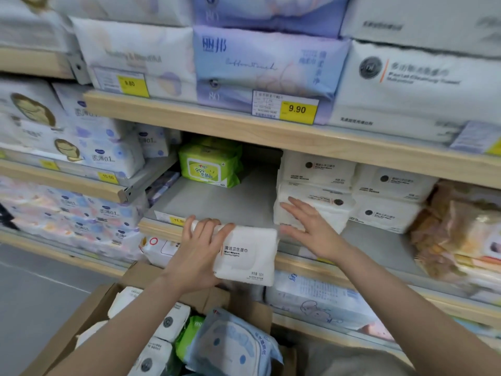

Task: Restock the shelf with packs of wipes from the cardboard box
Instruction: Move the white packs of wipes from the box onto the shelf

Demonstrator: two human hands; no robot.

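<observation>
A white pack of wipes [248,256] is being held by the left hand [199,251], fingers curled over its far edge and thumb wrapped round the near side, just in front of the shelf [217,202] lip and above the cardboard box [89,316]. The right hand [306,226] is being kept flat, fingers straight and spread, and is being pressed against the side of the lower white pack [320,213] in the stack on the right; nothing is being gripped by it.

The pack is being carried one-handed by one end only, so it is judged likely to sag or slip back into the box if the grip is loosened before the shelf floor is reached. The leaning white stack could be toppled into the bare gap if the right hand is drawn off too soon, and the price label [170,219] on the lip could be knocked off as the pack is being slid in.

The back of the shelf behind the green pack [210,166] is being lost in shadow. The box's near wall is being cut off by the frame edge and its lower layers are being hidden under the upper packs and the forearms. Much print, and the shelves to the left, are being blurred beyond reading.
</observation>
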